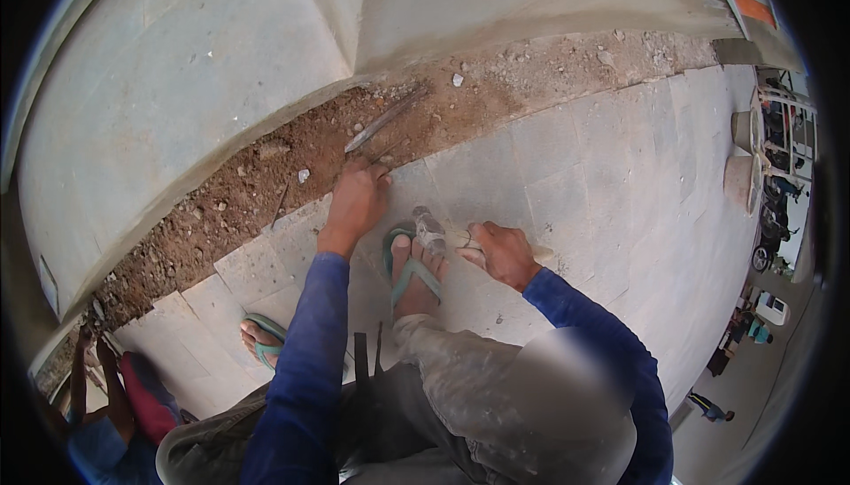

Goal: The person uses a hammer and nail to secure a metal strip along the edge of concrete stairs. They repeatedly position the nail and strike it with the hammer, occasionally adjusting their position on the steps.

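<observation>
My right hand point(503, 255) is closed round the light wooden handle point(542, 252) of a hammer. Its grey, dusty hammer head point(428, 227) hovers over or beside the toes of my sandalled foot point(414, 277); I cannot tell the gap. Low over the border between paving and soil, my left hand point(354, 206) has its fingers curled and pressed together. What they hold, if anything, is hidden. Just beyond these fingers a long, narrow grey strip point(385, 119) slants across the soil, with a thin dark line beside it.
Pale paving slabs point(567, 157) border a strip of brown soil and rubble point(239, 197) below a curved grey wall point(195, 69). Another sandalled foot point(264, 339) stands at left. A co-worker's arms point(106, 388) show at lower left. Buckets point(740, 180), parked motorcycles and people appear far right.
</observation>
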